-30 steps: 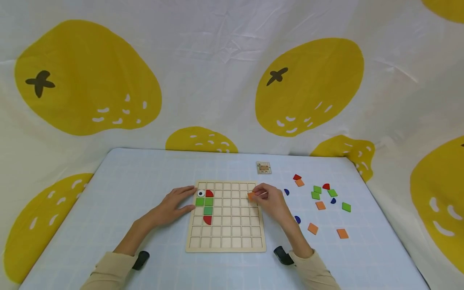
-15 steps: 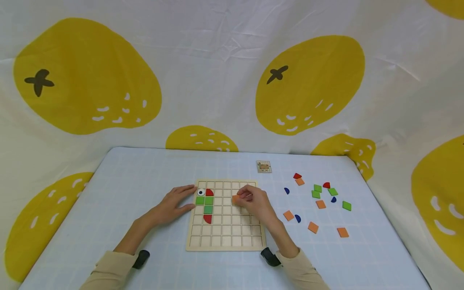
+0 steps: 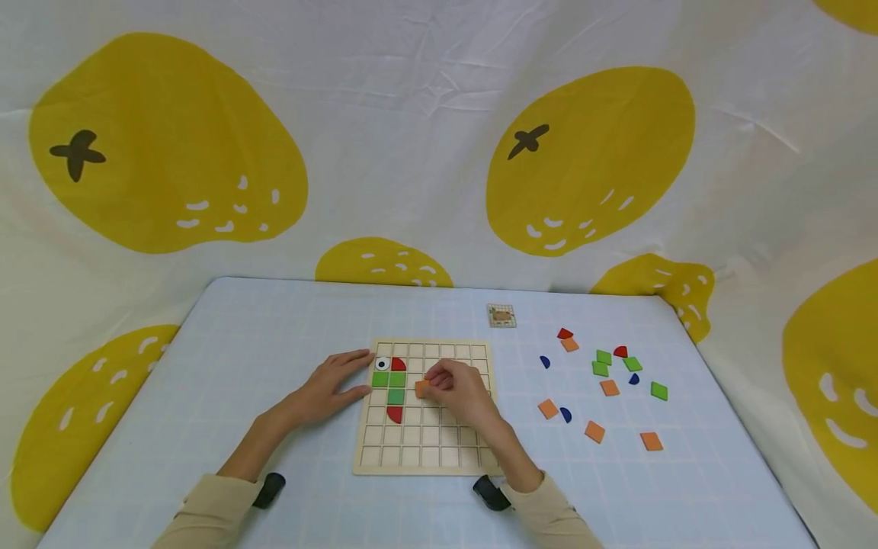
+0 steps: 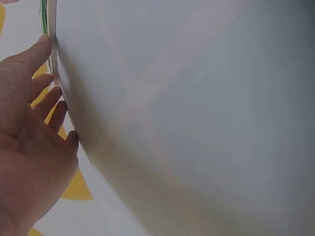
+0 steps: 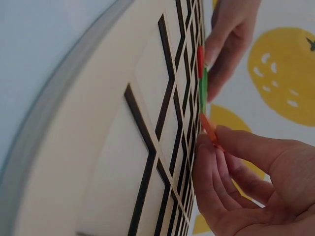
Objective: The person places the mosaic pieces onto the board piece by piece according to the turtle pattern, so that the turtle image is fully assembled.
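Note:
My right hand (image 3: 461,390) pinches an orange square tile (image 3: 421,390) between thumb and fingers, close over the wooden grid board (image 3: 428,456). In the right wrist view the orange tile (image 5: 210,132) stands tilted at the board's surface. The tile is just right of a green square tile (image 3: 395,396) that lies in the grid. Above that are two more green tiles, a white eye tile (image 3: 382,364) and a red quarter-round piece (image 3: 398,364); another red piece (image 3: 394,414) lies below. My left hand (image 3: 322,390) rests at the board's left edge, fingers extended, fingertips touching the rim.
Right of the board lie loose pieces: several orange squares (image 3: 594,431), green squares (image 3: 659,391), blue half-rounds (image 3: 545,362) and red pieces (image 3: 620,351). A small picture card (image 3: 501,316) lies behind the board. The table (image 3: 274,328) has a pale cloth; a lemon-print curtain (image 3: 398,152) hangs behind.
My right hand has carried the orange tile leftward across the board, from its right edge to beside the lower green tile. The left hand has stayed at the left edge.

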